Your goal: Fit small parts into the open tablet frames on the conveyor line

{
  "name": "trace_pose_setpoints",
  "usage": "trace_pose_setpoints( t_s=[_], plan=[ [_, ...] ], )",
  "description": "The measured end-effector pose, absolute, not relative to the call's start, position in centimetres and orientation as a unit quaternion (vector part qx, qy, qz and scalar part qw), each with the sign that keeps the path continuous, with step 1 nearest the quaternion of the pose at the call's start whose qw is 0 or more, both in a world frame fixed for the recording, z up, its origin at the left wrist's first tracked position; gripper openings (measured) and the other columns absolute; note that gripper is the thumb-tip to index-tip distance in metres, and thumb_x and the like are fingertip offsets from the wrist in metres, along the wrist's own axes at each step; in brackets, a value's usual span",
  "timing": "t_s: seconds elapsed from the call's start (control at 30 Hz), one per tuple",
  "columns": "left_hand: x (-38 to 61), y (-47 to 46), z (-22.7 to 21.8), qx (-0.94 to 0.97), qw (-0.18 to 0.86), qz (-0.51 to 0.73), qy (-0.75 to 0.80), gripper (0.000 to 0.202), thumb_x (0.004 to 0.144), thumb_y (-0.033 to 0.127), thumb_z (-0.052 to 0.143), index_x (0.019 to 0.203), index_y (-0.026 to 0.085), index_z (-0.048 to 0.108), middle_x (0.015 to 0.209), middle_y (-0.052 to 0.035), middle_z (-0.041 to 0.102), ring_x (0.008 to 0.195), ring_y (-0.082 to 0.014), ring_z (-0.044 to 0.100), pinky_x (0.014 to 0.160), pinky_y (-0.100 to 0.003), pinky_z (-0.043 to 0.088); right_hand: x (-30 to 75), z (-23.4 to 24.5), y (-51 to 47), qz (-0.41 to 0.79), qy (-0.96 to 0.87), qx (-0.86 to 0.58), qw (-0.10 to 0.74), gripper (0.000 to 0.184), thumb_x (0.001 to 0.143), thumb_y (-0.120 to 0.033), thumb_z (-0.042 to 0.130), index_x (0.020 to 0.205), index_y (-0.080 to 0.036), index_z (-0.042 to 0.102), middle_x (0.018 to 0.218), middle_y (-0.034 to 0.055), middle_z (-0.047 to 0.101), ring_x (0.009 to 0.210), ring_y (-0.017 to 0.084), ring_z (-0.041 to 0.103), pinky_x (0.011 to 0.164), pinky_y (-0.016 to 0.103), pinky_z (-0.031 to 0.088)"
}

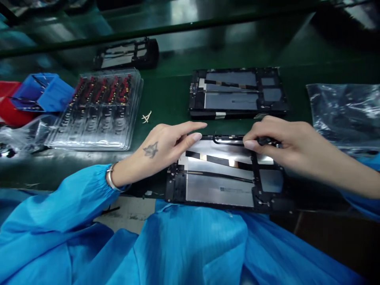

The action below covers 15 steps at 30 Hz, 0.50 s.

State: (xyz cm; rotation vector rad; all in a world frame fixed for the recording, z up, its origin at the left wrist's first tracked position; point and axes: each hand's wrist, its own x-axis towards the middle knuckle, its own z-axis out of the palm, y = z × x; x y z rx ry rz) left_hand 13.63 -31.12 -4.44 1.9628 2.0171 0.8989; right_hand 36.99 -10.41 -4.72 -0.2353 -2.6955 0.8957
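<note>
An opened tablet [219, 194] lies at the front edge of the bench, its silver inside and black frame facing up. My left hand [166, 146] is over its upper left corner, thumb and index finger stretched out and apart, with nothing visible between them. A thin black cable [227, 143] curves along the tablet's top edge to the fingertips of my right hand [273, 138]. Those fingers are pinched together over the upper right part of the tablet. Something dark shows inside the curled fingers, but its shape is mostly hidden.
Behind lies a stack of similar opened tablets [231, 101], with another tablet stack [126, 54] farther back. Clear plastic trays [97, 130] of small red and black parts stand left, beside a blue bin [56, 93] and a red bin [12, 113]. At right lies a plastic bag [344, 114].
</note>
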Motion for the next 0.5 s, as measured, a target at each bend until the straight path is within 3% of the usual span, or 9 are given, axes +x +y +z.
trace_pose_setpoints(
  t_s=[0.13,0.3,0.4,0.5],
  plan=[
    [13.7,-30.2,-4.7,0.694,0.094,0.293,0.651,0.032,0.109,0.034,0.053,0.128,0.016,0.072,0.096,-0.0033,0.079,0.082,-0.0142,0.073,0.069,-0.023,0.049,37.9,-5.3,-9.2,0.306,-0.939,-0.107,0.115,0.02,0.097,-0.044,0.067,0.09,-0.028,0.076,0.084,0.0047,0.07,0.067,0.017,0.061,0.054,0.031,0.043],
    [13.4,-29.0,-6.2,0.752,0.07,0.274,0.595,0.024,0.109,0.029,0.051,0.113,0.016,0.071,0.107,-0.0058,0.074,0.099,-0.0172,0.069,0.083,-0.027,0.053,37.6,-5.2,-8.8,0.311,-0.935,-0.148,0.084,0.041,0.095,-0.062,0.064,0.082,-0.025,0.076,0.078,0.0078,0.071,0.062,0.019,0.062,0.053,0.032,0.042],
    [13.3,-28.5,-7.0,0.783,0.073,0.259,0.561,0.024,0.11,0.03,0.048,0.12,0.016,0.064,0.128,-0.011,0.066,0.117,-0.02,0.063,0.094,-0.031,0.055,37.3,-5.2,-8.6,0.31,-0.936,-0.151,0.07,0.039,0.094,-0.059,0.064,0.08,-0.025,0.076,0.075,0.0064,0.071,0.058,0.019,0.061,0.053,0.032,0.04],
    [13.6,-28.3,-7.1,0.798,0.084,0.235,0.548,0.025,0.111,0.03,0.046,0.123,0.013,0.059,0.141,-0.0159,0.06,0.127,-0.0222,0.06,0.104,-0.036,0.055,37.3,-5.3,-8.3,0.308,-0.939,-0.145,0.058,0.025,0.092,-0.047,0.068,0.083,-0.025,0.076,0.078,0.0054,0.073,0.061,0.019,0.063,0.055,0.032,0.041]
  ],
)
